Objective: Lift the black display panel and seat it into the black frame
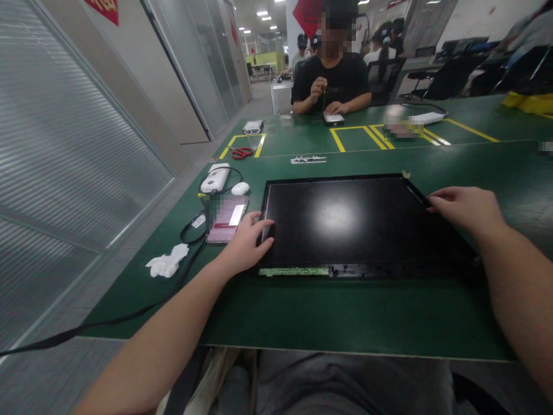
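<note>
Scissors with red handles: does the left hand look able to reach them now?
Probably, with a stretch to the scissors: the left hand must leave the flat black panel, but the gap between it and the white oval object looks free.

Markings show on the black shirt (330, 86) across the table, where only "HE" is tentatively legible, while the characters on the cropped red sign (106, 8) and the cable label (199, 221) are unreadable.

Left hand (246, 242): bare
Left forearm (173, 323): uncovered, running to lower left of frame
Right hand (470, 210): bare
Right forearm (514, 276): uncovered, reaching right edge of frame
Lap (354, 383): dark grey, creased cloth, bottom centre; garment's cut too dim to tell
</note>
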Tool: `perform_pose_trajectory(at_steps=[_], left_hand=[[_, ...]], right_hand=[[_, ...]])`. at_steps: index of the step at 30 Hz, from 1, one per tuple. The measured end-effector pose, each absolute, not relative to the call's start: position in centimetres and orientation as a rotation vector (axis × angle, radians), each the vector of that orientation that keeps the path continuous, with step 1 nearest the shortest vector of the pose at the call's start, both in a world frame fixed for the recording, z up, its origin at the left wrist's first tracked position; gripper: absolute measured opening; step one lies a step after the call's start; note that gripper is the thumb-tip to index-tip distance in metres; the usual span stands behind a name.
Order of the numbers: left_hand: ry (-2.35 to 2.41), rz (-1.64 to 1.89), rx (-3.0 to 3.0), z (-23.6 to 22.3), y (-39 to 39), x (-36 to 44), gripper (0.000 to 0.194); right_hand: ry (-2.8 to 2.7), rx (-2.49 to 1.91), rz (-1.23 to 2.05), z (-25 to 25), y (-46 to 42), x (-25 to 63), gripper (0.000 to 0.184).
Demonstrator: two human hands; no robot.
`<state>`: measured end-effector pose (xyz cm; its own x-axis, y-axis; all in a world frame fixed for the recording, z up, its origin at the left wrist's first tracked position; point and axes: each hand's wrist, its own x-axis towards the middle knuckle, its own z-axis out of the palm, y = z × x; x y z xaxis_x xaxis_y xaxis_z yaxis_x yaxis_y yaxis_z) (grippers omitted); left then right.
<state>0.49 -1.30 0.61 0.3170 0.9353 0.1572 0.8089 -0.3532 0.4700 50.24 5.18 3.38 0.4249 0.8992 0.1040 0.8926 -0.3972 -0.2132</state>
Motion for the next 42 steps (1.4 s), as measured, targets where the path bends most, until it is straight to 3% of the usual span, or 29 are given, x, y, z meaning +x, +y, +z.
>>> perform_pose_trajectory(at_steps=[14,28,36,42], left_hand=[[1.704,0.459,2.24,1.0,-1.4,0.6,0.064],[1.645,0.463,2.27,0.6,-0.8,0.4,0.053],[1.595,0.647,2.098,0.8,-0.8,0.2,0.055],[1.389,0.996,1.647,1.5,-1.1,0.9,0.061]], right_hand=[[-1.427,-2.135,0.254,2.3,2.7,50.1,0.031],[-1.453,-2.315,0.288,1.7,2.9,51.9,0.031],[-1.466,-2.333,0.325,0.7,3.5,52.0,0.029],[-1.437,-2.326,0.338,0.9,3.4,51.9,0.027]])
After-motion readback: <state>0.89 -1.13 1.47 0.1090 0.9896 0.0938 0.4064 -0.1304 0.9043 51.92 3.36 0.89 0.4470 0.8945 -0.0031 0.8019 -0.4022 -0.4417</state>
